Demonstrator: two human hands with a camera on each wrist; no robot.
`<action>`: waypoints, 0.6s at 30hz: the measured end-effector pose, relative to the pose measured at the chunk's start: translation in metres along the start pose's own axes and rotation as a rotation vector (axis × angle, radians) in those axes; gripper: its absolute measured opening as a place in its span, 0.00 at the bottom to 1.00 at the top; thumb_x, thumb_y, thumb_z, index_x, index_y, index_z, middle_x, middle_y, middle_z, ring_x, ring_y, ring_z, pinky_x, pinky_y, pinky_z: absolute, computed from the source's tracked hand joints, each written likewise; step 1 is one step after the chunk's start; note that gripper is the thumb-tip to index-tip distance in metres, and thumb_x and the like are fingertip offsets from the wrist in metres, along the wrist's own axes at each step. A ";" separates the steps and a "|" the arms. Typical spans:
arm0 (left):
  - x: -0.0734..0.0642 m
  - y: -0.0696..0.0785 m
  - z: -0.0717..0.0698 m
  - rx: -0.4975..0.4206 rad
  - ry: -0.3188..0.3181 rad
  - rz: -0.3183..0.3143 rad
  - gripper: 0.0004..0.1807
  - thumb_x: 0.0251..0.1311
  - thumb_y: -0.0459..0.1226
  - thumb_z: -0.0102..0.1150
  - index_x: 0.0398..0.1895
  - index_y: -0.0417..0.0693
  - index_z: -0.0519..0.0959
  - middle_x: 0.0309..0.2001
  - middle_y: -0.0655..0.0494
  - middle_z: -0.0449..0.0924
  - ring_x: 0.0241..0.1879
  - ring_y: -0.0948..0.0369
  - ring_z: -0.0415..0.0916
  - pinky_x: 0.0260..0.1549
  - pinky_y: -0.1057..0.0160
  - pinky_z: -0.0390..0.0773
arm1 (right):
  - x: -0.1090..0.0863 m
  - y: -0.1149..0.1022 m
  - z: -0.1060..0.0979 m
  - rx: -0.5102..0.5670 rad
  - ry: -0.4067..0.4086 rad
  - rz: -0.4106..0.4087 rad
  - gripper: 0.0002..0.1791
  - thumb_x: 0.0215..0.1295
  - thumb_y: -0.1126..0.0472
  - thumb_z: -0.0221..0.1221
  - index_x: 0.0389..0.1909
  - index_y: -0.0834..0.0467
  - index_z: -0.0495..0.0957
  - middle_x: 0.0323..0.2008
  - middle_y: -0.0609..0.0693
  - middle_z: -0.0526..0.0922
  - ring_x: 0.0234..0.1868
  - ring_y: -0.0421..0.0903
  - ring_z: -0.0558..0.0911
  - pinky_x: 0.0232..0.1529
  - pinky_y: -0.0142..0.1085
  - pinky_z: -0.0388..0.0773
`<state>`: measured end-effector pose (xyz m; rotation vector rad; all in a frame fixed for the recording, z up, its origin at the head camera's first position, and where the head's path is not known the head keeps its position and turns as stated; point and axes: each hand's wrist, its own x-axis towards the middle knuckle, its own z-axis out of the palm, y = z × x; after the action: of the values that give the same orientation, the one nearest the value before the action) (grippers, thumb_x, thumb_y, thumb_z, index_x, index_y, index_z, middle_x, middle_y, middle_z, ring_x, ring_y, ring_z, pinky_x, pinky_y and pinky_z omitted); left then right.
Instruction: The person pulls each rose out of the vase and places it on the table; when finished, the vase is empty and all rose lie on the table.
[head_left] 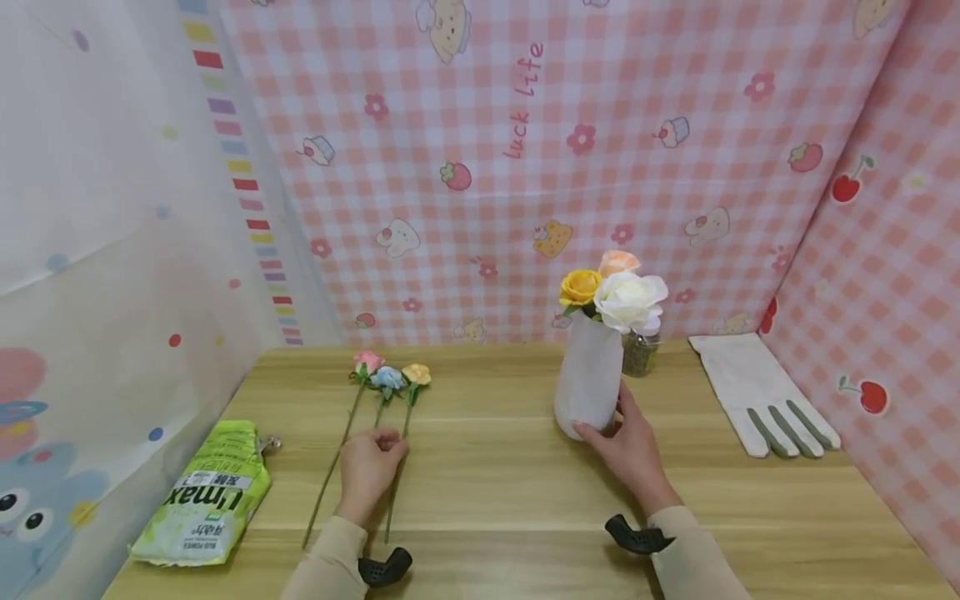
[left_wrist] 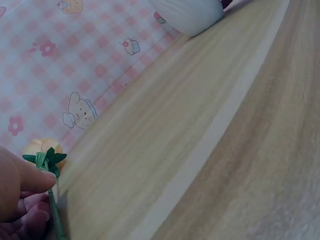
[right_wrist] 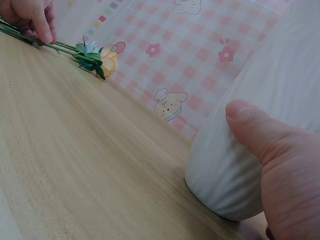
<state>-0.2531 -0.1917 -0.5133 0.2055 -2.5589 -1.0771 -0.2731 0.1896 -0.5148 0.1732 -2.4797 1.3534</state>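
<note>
Right hand (head_left: pixel 633 454): gripping white vase (head_left: pixel 590 379), table's (head_left: pixel 495 475) one o'clock. Left hand (head_left: pixel 369 467): pinching pale-yellow rose (head_left: pixel 417 375), ten o'clock; pink rose (head_left: pixel 368 363), blue rose (head_left: pixel 387 378) alongside. Jar (head_left: pixel 640 354), part-hidden behind vase. Glove (head_left: pixel 742 379), two o'clock. Green bag (head_left: pixel 213 492), nine o'clock.

The table (head_left: pixel 487 467) bears a vase (head_left: pixel 588 375), with three flowers (head_left: pixel 387 379) and a green pouch (head_left: pixel 213 504) to its left, a jar (head_left: pixel 640 357) behind, a glove (head_left: pixel 750 379) right.

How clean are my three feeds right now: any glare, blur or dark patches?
Head view: even light, no strong glare, the white rose bright but its petals readable; left wrist view: soft focus, the table hazy at lower right, the lower fingers in shade; right wrist view: vase softly shaded beneath the right thumb.
</note>
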 end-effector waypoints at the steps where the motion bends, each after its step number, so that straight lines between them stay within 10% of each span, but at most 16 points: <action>1: 0.000 0.000 0.000 0.002 -0.002 0.007 0.06 0.50 0.36 0.71 0.30 0.42 0.86 0.25 0.56 0.84 0.26 0.60 0.81 0.29 0.58 0.79 | 0.000 0.000 0.000 0.000 0.000 0.001 0.56 0.52 0.40 0.68 0.76 0.48 0.46 0.63 0.59 0.69 0.61 0.55 0.71 0.51 0.52 0.76; 18: 0.003 -0.002 0.005 0.047 0.049 0.037 0.04 0.50 0.35 0.71 0.26 0.44 0.87 0.23 0.56 0.84 0.26 0.57 0.81 0.31 0.55 0.78 | 0.000 0.003 0.002 -0.010 0.025 -0.014 0.56 0.51 0.41 0.69 0.75 0.50 0.48 0.60 0.59 0.71 0.59 0.53 0.72 0.48 0.51 0.77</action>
<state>-0.2580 -0.1912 -0.5172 0.1933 -2.5363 -0.9872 -0.2748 0.1892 -0.5183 0.1705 -2.4600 1.3288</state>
